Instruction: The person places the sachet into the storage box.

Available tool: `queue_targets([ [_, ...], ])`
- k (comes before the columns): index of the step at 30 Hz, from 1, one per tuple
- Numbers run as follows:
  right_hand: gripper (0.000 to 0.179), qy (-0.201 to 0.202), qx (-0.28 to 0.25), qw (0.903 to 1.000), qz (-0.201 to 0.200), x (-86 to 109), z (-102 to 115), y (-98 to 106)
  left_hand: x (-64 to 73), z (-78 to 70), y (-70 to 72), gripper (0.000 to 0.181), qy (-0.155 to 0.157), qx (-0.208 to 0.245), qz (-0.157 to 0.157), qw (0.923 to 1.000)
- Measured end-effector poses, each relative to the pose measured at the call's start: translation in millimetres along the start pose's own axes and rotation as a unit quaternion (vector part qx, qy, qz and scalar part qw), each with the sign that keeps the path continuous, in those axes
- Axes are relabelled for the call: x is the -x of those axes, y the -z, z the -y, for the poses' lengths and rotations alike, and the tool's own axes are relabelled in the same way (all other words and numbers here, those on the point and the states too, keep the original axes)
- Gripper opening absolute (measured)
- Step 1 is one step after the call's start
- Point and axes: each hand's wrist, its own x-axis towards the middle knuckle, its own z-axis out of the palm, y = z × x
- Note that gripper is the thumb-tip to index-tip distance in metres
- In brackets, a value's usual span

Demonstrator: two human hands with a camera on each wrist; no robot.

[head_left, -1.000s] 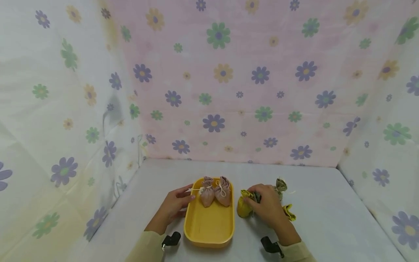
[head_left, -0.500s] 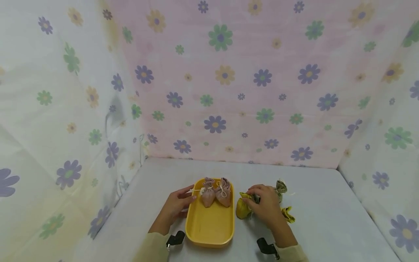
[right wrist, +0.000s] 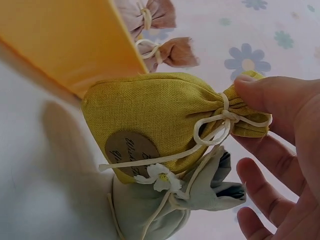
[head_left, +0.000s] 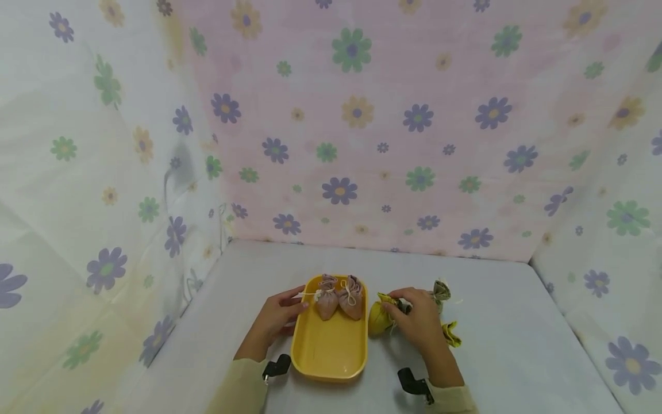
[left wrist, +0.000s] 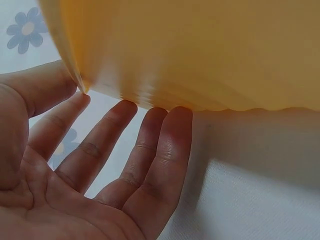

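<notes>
My right hand [head_left: 420, 319] pinches the gathered neck of a yellow drawstring pouch [head_left: 380, 319] just right of a yellow tray [head_left: 331, 351]. In the right wrist view, that pouch [right wrist: 155, 107] has a cream cord bow, a round brown label and a white flower. A grey-green pouch [right wrist: 150, 205] lies against its lower side; the other fingers do not close on it. At the tray's left side, my left hand [head_left: 276, 319] holds the rim with its thumb, while its fingertips [left wrist: 175, 117] touch the outer wall. Two mauve pouches [head_left: 327, 305] lie at the tray's far end.
Beyond my right hand stands an olive-green pouch [head_left: 441, 291]. A second yellow pouch [head_left: 451, 333] shows partly behind the right wrist. Flower-printed curtains [head_left: 357, 144] enclose the white tabletop [head_left: 496, 333] at the back and both sides.
My right hand and the yellow pouch have shifted slightly left, narrowing the gap to the tray. My left hand keeps its place on the tray. The head view has tilted a little.
</notes>
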Motion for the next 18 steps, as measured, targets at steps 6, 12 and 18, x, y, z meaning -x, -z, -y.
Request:
queue_targets([
  [6, 0.022, 0.002, -0.021, 0.9997, -0.008, 4.1, 7, 1, 1.1, 0.9, 0.6, 0.063, 0.012, -0.002, -0.006, 0.9999],
  [12, 0.019, 0.04, -0.054, 0.9974, -0.029, 6.5, 19, 5, 1.0, 1.9, 1.3, 0.064, 0.008, -0.006, 0.001, 1.0],
  [18, 0.02, 0.057, -0.066, 0.9954, -0.041, 2.6, 24, 6, -0.5, -2.9, 1.4, 0.063, 0.007, -0.013, 0.011, 0.9998],
])
